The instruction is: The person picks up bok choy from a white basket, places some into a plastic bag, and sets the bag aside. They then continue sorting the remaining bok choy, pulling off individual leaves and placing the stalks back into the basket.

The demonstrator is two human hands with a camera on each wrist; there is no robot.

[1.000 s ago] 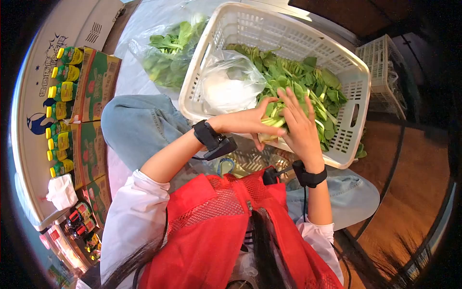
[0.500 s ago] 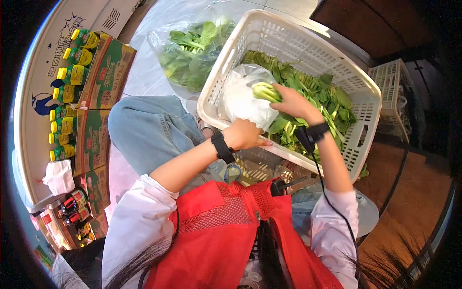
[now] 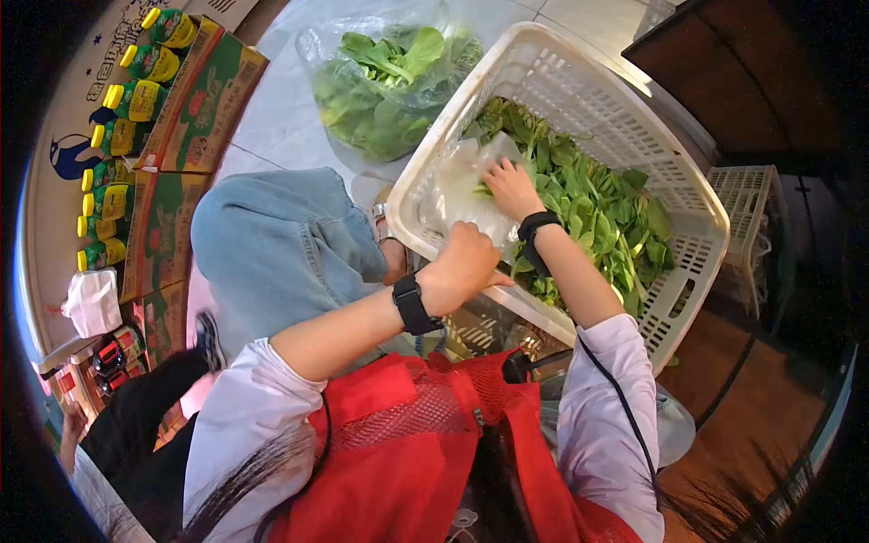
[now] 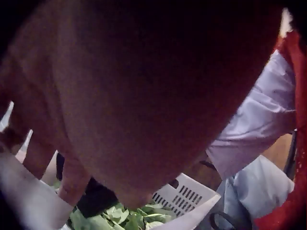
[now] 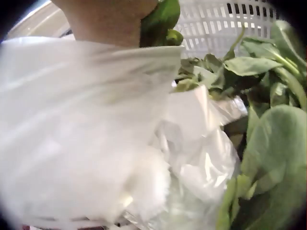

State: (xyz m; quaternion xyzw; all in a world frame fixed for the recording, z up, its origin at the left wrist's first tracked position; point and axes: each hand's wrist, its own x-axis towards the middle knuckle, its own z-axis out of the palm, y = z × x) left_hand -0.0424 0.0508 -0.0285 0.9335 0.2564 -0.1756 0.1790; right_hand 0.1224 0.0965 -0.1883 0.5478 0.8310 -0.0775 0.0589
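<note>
A clear plastic bag (image 3: 436,185) with a white inside lies in the left part of a white plastic basket (image 3: 634,127). At the basket's near rim, my left hand (image 3: 463,261) grips the bag's edge with curled fingers. My right hand (image 3: 512,188) reaches into the bag's mouth, holding a small bunch of leafy greens (image 5: 163,21). The bag's film hides most of those fingers in the right wrist view. Loose leafy greens (image 3: 593,217) fill the basket's middle and right.
Beyond the basket's left side stands another clear bag of greens (image 3: 389,100). Yellow-capped bottles (image 3: 136,100) line the far left beside green cartons (image 3: 208,109). A second crate (image 3: 742,199) is at the right. Someone's dark-clad leg (image 3: 145,398) shows lower left.
My hands parted from over the greens. The left moved to the bag at the rim; the right carried the bunch leftward into the bag's mouth. Another person's leg came into view at lower left.
</note>
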